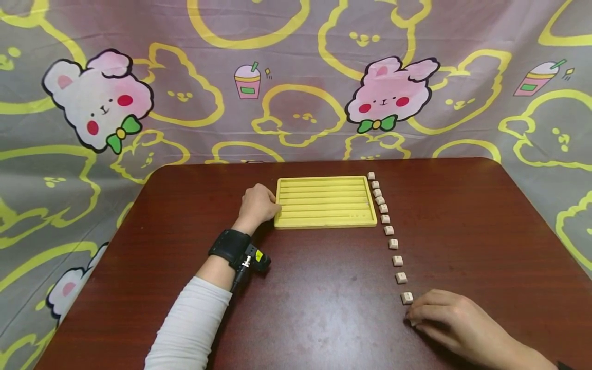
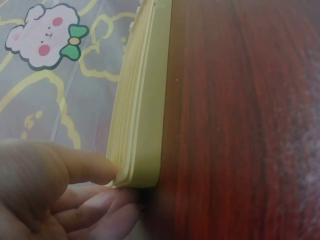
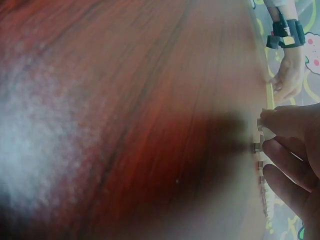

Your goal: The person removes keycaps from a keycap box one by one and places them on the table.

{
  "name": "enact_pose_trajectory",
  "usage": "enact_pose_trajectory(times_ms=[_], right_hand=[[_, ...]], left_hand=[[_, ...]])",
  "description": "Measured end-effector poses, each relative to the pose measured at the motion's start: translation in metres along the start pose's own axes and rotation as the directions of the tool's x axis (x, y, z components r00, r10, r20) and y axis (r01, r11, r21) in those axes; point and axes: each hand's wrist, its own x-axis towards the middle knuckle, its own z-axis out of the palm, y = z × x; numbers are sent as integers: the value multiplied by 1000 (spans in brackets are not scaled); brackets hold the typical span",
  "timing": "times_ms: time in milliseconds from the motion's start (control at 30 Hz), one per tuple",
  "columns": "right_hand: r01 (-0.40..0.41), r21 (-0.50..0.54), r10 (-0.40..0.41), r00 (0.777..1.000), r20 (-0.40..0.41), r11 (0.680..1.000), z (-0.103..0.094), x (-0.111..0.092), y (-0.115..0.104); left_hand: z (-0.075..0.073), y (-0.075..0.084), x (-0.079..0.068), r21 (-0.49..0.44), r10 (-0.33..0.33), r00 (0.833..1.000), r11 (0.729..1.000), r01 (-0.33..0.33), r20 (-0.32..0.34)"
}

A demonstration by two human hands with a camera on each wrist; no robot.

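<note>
A yellow ridged tray [image 1: 324, 201] lies flat on the table. At its left edge my left hand [image 1: 258, 204] grips the rim; in the left wrist view the thumb [image 2: 95, 167] is on the tray's corner and the other fingers are curled below. My right hand [image 1: 455, 319] is low on the right, its fingertips pinching a small cream keycap [image 1: 413, 323] at the table surface, mostly covered by the fingers. Just beyond those fingertips sits another cream keycap [image 1: 407, 298], the nearest of a row running from the tray's far right corner toward me.
Several more keycaps [image 1: 393, 244] stand in that line, closer together beside the tray's right side. The dark brown wooden table [image 1: 314, 303] ends at a cartoon-printed curtain [image 1: 296, 77] behind. A black wrist strap with a camera [image 1: 236, 252] is on the left wrist.
</note>
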Motion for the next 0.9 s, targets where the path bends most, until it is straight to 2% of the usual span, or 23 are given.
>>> enact_pose_trajectory(times_ms=[133,567,900], right_hand=[[-10,3,10,1000,3,1000,2,0,0],[-12,-2,12,1000,16,1000,6,-2,1],[-23,-14,23,1000,21,1000,7,-3,0]], left_hand=[[0,0,1,20,-5,1000,1000,6,-1],[1,-1,0,-14,10,1000,1000,-11,-9],[0,-1,-2,-1,5,1000,1000,-5,-13]])
